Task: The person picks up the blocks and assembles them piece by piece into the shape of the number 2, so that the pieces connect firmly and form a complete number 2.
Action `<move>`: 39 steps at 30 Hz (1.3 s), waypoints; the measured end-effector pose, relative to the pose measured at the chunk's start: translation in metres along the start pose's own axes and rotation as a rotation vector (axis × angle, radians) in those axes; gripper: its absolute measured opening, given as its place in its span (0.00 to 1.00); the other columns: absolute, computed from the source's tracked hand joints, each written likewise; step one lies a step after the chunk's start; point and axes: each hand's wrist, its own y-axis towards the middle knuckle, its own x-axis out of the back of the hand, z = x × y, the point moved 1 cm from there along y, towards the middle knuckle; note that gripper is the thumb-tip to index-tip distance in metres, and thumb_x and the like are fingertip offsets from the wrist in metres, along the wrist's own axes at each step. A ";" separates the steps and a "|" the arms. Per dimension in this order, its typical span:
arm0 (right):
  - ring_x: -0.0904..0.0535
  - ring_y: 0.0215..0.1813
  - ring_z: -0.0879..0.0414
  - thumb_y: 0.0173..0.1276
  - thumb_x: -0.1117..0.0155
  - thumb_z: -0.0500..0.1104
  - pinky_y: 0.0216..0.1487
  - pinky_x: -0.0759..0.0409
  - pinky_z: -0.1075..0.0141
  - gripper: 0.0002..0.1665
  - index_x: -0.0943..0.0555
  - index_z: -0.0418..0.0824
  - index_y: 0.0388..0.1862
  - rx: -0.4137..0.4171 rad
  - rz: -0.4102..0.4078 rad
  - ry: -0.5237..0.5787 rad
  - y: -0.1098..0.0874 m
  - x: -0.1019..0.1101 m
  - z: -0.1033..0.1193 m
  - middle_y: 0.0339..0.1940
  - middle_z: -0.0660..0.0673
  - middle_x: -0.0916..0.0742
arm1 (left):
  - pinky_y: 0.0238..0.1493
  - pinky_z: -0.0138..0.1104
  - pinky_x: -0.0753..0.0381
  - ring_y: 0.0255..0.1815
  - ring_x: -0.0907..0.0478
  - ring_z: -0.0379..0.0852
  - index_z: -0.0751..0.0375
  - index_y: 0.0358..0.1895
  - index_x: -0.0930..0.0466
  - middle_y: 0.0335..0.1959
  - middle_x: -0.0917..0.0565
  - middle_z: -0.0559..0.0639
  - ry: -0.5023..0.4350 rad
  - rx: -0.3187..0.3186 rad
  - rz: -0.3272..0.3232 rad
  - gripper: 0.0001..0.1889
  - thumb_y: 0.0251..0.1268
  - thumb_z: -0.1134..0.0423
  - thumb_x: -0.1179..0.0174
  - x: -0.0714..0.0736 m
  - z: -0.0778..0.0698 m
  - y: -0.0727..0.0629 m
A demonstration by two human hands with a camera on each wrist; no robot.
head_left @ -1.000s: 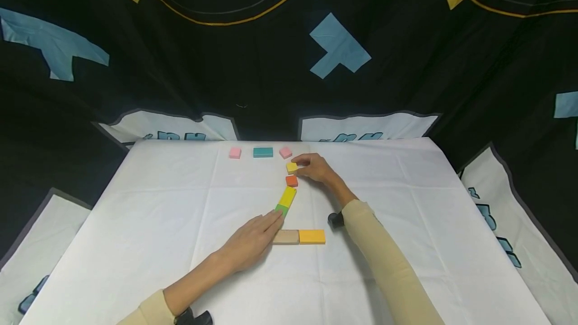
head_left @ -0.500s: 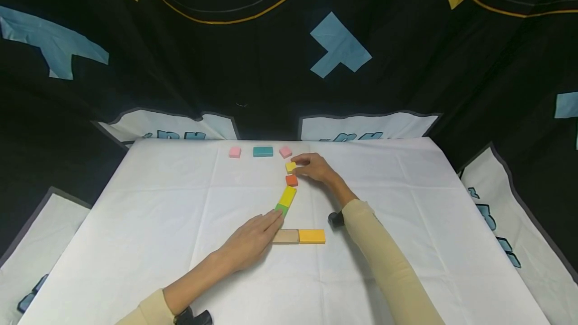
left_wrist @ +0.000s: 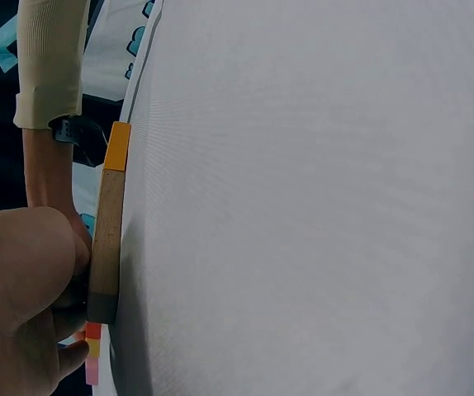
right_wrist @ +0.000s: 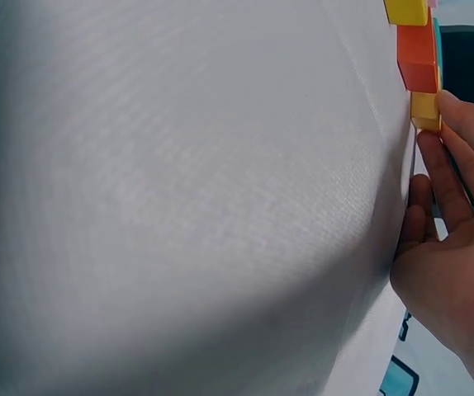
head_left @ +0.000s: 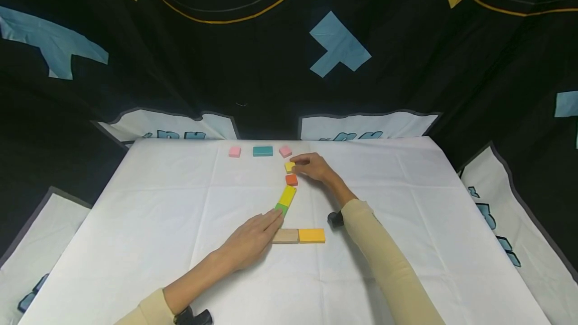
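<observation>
With thumb and fingers, my right hand (head_left: 316, 168) pinches a small yellow block (head_left: 289, 167) on the table; the right wrist view shows its fingertips at that yellow block (right_wrist: 425, 111). Just nearer stands a red-orange block (head_left: 291, 180). A longer yellow block (head_left: 287, 196) slants down from there to a green block (head_left: 281, 209). My left hand (head_left: 250, 239) lies with straight fingers, the tips over the green block's lower end. Beside those fingers runs a plain wooden block (head_left: 286, 236), end to end with an orange-yellow block (head_left: 311, 235). The wooden block's left end is hidden by the hand.
Along the table's far edge lie a pink block (head_left: 234, 152), a teal block (head_left: 263, 151) and a second, tilted pink block (head_left: 285, 151). White cloth (head_left: 149, 224) covers the table. A black curtain (head_left: 203, 74) hangs behind it.
The small yellow block has slid slightly left under my right hand's fingertips, which moved with it. My left hand stays where it was, and the other blocks keep their places.
</observation>
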 end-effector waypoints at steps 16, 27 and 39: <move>0.26 0.62 0.51 0.68 0.29 0.46 0.69 0.31 0.53 0.19 0.14 0.49 0.57 0.011 0.026 0.028 0.000 -0.001 0.001 0.60 0.48 0.17 | 0.71 0.45 0.34 0.75 0.39 0.52 0.66 0.73 0.35 0.75 0.35 0.57 -0.011 0.007 0.008 0.26 0.77 0.62 0.48 -0.001 0.000 0.000; 0.26 0.63 0.50 0.69 0.31 0.45 0.69 0.31 0.53 0.17 0.14 0.48 0.56 0.012 0.053 0.030 -0.002 0.000 0.002 0.61 0.47 0.17 | 0.71 0.46 0.34 0.75 0.39 0.52 0.66 0.73 0.35 0.75 0.35 0.57 -0.015 0.011 0.012 0.26 0.77 0.63 0.47 0.001 -0.001 0.000; 0.27 0.64 0.50 0.69 0.32 0.43 0.70 0.31 0.53 0.18 0.14 0.48 0.57 0.028 0.064 0.026 -0.002 0.001 0.003 0.61 0.47 0.17 | 0.70 0.46 0.34 0.75 0.39 0.52 0.67 0.73 0.34 0.75 0.35 0.58 -0.010 0.005 -0.004 0.26 0.77 0.62 0.47 0.000 -0.001 0.000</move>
